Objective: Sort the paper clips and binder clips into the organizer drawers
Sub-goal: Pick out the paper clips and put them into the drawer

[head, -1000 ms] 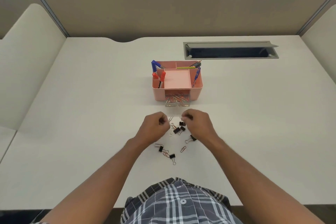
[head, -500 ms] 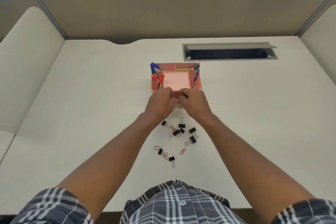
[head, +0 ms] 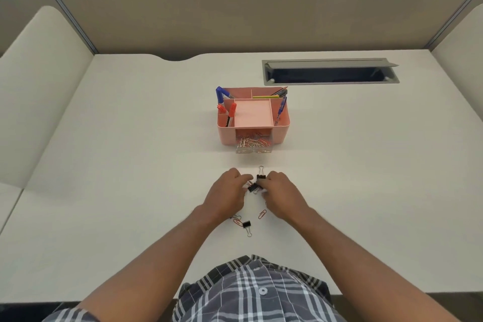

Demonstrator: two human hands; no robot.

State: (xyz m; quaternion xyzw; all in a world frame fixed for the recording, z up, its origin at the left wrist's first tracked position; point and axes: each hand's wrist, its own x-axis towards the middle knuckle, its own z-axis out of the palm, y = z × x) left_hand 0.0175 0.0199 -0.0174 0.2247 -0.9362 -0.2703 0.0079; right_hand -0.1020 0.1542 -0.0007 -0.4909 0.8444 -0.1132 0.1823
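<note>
A pink organizer (head: 281,129) stands mid-desk. Its clear lower drawer (head: 253,148) is pulled out toward me and holds several paper clips. In front of me lies a small pile of clips. My left hand (head: 226,197) and my right hand (head: 281,196) have their curled fingers down on the pile, fingertips close together. Between them lie two black binder clips (head: 253,187), one (head: 260,176) with its wire handles pointing away. My left fingertips pinch at a reddish paper clip (head: 249,182). What the right fingertips hold is hidden. Nearer me lie a paper clip (head: 262,214), another red one (head: 237,222) and a binder clip (head: 246,224).
Markers and pens (head: 231,110) stand in the organizer's upper compartments. A grey cable hatch (head: 329,63) is open at the back right of the desk (head: 130,165). Partition walls (head: 235,13) close off the back and both sides.
Both hands went forward from the pile to the open drawer, then came back to the pile. Fewer clips lie in the pile than a second ago.
</note>
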